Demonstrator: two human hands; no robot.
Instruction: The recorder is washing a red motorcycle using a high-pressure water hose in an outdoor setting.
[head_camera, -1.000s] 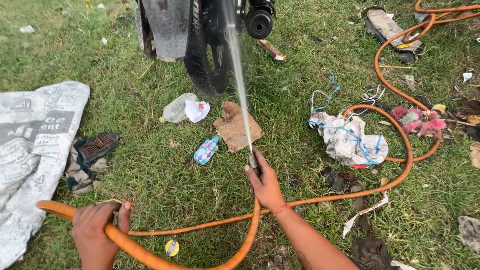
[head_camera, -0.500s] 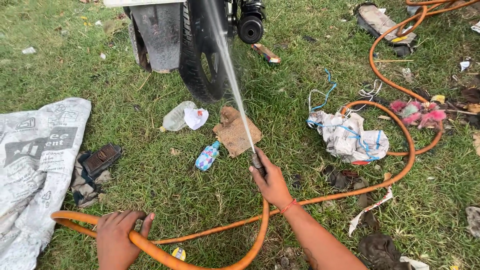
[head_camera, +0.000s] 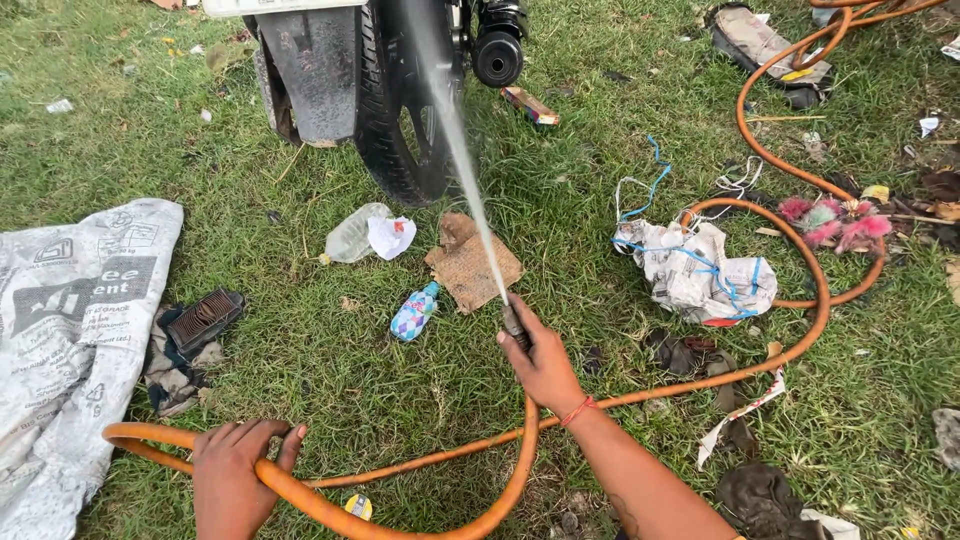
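Our right hand is clamped on the dark nozzle, w/ the water jet hitting the motorbike's black rubber tyre. Our left hand is wrapped round the smooth orange hose, which loops over the grass. Crumpled cardboard lies just beyond the nozzle.

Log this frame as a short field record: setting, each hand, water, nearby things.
setting: grass littered with scraps
right hand: gripping the dark nozzle at the end of the orange hose
left hand: holding the hose lower down, where it loops in front
water jet: streams from the nozzle up onto the motorcycle rear wheel
near nozzle: cardboard scrap, small patterned bottle, clear plastic bottle
left side: printed sack, dark filter block
right side: crumpled newspaper bundle
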